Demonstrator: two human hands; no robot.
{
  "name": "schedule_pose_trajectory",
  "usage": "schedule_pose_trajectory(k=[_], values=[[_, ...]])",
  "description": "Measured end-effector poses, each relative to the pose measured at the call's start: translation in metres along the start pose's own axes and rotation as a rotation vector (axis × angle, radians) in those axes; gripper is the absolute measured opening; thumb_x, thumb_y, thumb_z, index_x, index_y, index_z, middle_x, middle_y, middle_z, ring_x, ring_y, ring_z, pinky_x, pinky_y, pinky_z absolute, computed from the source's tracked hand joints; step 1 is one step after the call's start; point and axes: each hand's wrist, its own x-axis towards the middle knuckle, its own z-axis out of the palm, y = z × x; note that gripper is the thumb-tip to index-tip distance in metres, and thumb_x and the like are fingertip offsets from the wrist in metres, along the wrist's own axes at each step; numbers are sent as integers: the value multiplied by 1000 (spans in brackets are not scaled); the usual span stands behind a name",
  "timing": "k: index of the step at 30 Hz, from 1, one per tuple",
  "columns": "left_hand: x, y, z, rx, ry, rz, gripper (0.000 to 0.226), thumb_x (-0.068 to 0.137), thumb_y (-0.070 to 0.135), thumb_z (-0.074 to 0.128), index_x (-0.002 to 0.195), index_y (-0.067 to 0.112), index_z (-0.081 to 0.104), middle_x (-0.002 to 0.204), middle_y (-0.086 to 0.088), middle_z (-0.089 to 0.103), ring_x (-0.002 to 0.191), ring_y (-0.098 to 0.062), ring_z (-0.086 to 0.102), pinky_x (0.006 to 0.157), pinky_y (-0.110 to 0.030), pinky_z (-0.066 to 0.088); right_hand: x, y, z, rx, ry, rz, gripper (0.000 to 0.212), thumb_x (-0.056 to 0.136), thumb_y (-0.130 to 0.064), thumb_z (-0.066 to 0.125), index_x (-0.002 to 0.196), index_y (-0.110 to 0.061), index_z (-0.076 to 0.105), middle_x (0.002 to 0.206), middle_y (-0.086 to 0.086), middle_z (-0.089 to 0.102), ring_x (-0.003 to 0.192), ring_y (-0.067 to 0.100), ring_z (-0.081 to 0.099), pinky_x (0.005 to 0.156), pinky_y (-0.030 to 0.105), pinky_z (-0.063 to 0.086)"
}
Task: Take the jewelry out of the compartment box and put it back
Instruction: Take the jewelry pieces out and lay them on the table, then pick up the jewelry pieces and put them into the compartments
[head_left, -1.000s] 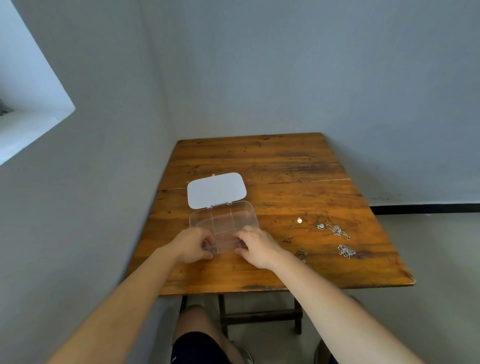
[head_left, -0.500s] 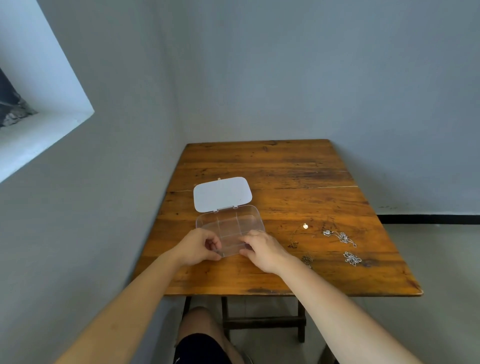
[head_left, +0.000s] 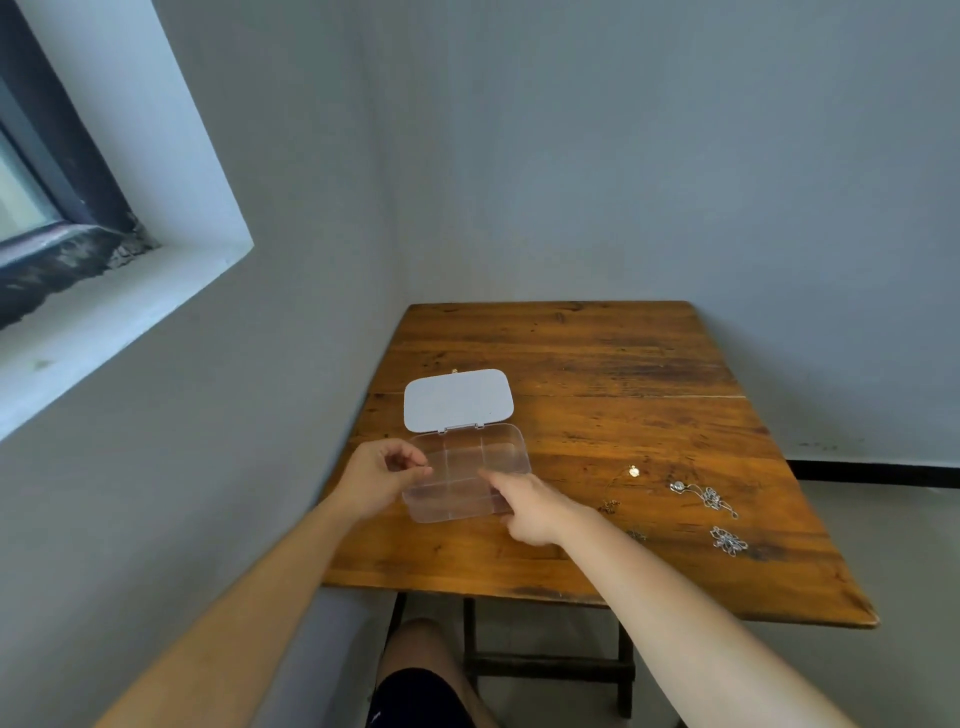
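A clear compartment box lies open at the table's left side, its white lid folded back flat. Its compartments look empty. My left hand pinches thumb and forefinger at the box's left rim. My right hand covers the box's front right corner, index finger stretched over a compartment and the other fingers curled; nothing shows in it. Loose jewelry lies right of the box: a gold pendant, a silver necklace, a silver chain cluster and two small dark pieces.
The wooden table stands in a corner, with grey walls to the left and behind. A window recess is high on the left wall. My knee shows below the table's front edge.
My hands have moved from the box's front edge: the left now pinches the left rim, the right has stretched out its index finger over the box. The view has tilted up and left.
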Motion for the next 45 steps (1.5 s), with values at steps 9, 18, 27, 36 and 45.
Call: schedule_pose_trajectory(k=[9,18,27,36,45], values=[[-1,73,-4,-263,128,125,7,86,11,75,85,11,68,88,-16,70,80,-25,73,76,-36,60,-26,7,-35,138,241,-27,68,91,-25,68,150,-29,34,156,-2,36,141,23,37,111,45,39],[25,135,69,-277,26,220,7,88,9,73,86,8,66,73,-5,68,74,-25,70,72,-37,61,-88,101,-34,49,253,208,64,95,-48,57,151,-28,34,157,5,34,141,26,37,111,43,39],[64,122,180,-163,-93,153,4,90,10,69,90,10,65,81,-6,69,77,-21,69,75,-35,62,-116,159,13,-158,394,103,69,100,-63,18,156,-22,25,164,-2,15,151,16,6,120,30,1],[105,88,228,24,-99,86,15,89,17,70,104,19,70,103,-1,70,98,-19,66,88,-36,57,-115,162,12,-141,418,113,62,102,-59,21,153,-25,28,163,-5,17,151,12,7,122,35,10],[78,77,225,91,-204,91,49,95,17,63,142,17,49,144,-6,52,130,-25,51,97,-28,45,-112,165,16,-140,438,99,60,102,-57,21,152,-26,32,163,-5,21,151,13,10,121,35,10]])
